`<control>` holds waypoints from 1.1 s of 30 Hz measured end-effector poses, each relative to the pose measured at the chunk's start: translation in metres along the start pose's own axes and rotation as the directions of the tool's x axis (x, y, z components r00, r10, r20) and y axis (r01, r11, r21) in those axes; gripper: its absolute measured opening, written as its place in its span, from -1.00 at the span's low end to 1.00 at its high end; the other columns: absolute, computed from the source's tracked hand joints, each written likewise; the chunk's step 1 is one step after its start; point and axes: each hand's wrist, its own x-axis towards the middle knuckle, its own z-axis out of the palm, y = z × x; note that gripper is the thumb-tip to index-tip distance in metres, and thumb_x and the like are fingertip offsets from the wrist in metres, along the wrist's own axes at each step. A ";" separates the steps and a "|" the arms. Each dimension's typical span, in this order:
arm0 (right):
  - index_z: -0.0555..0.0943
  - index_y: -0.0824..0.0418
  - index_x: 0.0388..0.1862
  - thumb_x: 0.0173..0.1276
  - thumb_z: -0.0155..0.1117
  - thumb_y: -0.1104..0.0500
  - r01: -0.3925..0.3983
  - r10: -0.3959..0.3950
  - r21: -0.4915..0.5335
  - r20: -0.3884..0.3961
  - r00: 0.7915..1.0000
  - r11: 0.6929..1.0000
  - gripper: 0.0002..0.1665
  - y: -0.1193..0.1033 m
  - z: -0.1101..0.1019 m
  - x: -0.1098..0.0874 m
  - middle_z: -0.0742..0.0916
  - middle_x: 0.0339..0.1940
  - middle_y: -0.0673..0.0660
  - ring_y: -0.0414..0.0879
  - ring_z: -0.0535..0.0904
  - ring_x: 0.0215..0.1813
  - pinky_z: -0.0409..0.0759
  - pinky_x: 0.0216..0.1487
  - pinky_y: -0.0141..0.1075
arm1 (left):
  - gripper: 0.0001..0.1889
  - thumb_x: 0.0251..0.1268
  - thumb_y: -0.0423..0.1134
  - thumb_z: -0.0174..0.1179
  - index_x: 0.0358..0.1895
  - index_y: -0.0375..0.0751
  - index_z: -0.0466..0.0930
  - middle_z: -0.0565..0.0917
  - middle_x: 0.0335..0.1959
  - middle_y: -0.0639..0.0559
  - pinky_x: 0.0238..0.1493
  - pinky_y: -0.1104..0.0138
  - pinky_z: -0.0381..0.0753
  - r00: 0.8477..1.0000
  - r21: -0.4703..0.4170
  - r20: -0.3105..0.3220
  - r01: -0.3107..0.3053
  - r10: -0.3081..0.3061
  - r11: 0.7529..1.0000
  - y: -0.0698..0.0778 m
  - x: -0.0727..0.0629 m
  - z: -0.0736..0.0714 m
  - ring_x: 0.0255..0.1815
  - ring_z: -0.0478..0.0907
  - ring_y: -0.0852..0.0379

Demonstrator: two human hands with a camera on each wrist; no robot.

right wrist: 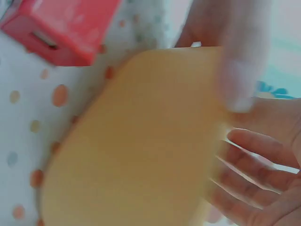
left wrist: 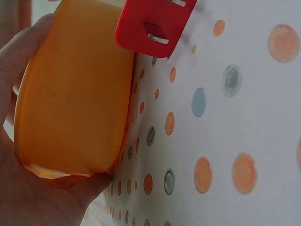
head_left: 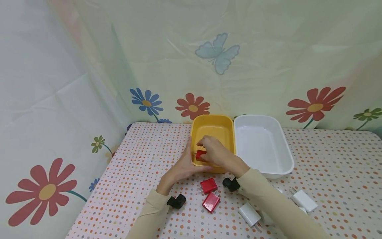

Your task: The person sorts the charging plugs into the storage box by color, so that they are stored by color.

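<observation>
My left hand (head_left: 185, 166) grips the near-left corner of a yellow plastic tray (head_left: 212, 130), its thumb along the front wall (left wrist: 77, 94). Inside the tray, at the near-left, lies a red plug charger (head_left: 199, 154) with metal prongs pointing left. Over it reaches my right hand (head_left: 218, 152), thumb close to the charger and index finger bent apart from it. The right wrist view shows this hand's fingers (right wrist: 256, 174) spread at the tray's rim. Two more red chargers (head_left: 209, 185) (head_left: 211, 202) lie on the table in front of the tray.
A white tray (head_left: 259, 142) stands against the yellow one's right side. White plug chargers (head_left: 250, 214) (head_left: 304, 200) lie at the front right, some partly hidden by my right sleeve (head_left: 268, 202). A dotted cloth (head_left: 143, 172) covers the table, with a flowered curtain (head_left: 253, 76) behind.
</observation>
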 end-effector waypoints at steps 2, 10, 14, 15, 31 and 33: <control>0.68 0.44 0.18 0.24 0.60 0.31 0.012 -0.012 0.007 0.002 1.000 1.000 -0.47 -0.004 -0.009 -0.004 0.72 0.03 0.30 0.13 0.65 0.02 0.70 0.15 -0.10 | 0.36 0.19 0.04 0.55 0.71 0.07 -0.49 0.11 0.62 -0.04 0.47 0.04 0.40 1.000 -0.008 0.001 0.001 -0.001 1.000 0.000 -0.001 0.000 0.47 0.28 -0.01; 0.68 0.44 0.15 0.22 0.62 0.32 0.131 -0.131 -0.002 -0.075 0.989 0.991 -0.47 -0.023 -0.048 -0.035 0.74 0.05 0.29 0.16 0.69 0.06 0.74 0.08 -0.11 | 0.32 0.21 -0.04 0.55 0.71 0.10 -0.45 0.32 0.46 0.00 0.37 0.10 0.49 0.999 -0.073 0.006 -0.037 0.038 0.997 -0.004 0.000 -0.003 0.35 0.39 0.07; 0.70 0.41 0.09 0.15 0.65 0.35 0.195 -0.194 -0.005 -0.138 0.971 0.981 -0.48 -0.030 -0.058 -0.057 0.74 0.02 0.26 0.12 0.70 0.00 0.77 -0.03 -0.18 | 0.30 0.22 -0.10 0.54 0.70 0.09 -0.43 0.33 0.47 -0.02 0.36 0.11 0.50 0.997 -0.097 0.017 -0.068 0.070 0.993 -0.005 0.001 -0.003 0.37 0.39 0.07; 0.71 0.40 0.08 0.13 0.66 0.36 0.210 -0.209 -0.005 -0.151 0.966 0.978 -0.49 -0.031 -0.060 -0.062 0.73 0.01 0.25 0.09 0.70 -0.03 0.77 -0.06 -0.20 | 0.29 0.22 -0.12 0.55 0.70 0.10 -0.41 0.34 0.47 -0.03 0.37 0.10 0.51 0.996 -0.110 0.021 -0.086 0.089 0.990 -0.005 0.002 -0.003 0.37 0.40 0.06; 0.73 0.26 0.13 0.13 0.69 0.26 0.272 -0.280 0.086 0.098 0.955 0.959 -0.45 -0.028 -0.029 -0.101 0.74 0.07 0.11 -0.05 0.70 0.03 0.75 0.01 -0.25 | 0.29 0.16 -0.15 0.58 0.69 0.12 -0.34 0.22 0.56 -0.13 0.51 -0.03 0.33 0.984 -0.121 0.023 -0.172 0.176 0.978 -0.005 0.007 -0.001 0.49 0.27 -0.06; 0.73 0.28 0.10 0.15 0.68 0.27 0.266 -0.281 0.117 0.139 0.949 0.957 -0.49 -0.026 -0.021 -0.102 0.74 0.04 0.10 -0.08 0.69 0.01 0.74 -0.01 -0.31 | 0.28 0.14 -0.16 0.59 0.67 0.22 -0.32 0.23 0.57 -0.14 0.51 -0.04 0.31 0.982 -0.127 0.024 -0.183 0.187 0.975 -0.003 0.007 0.000 0.50 0.27 -0.08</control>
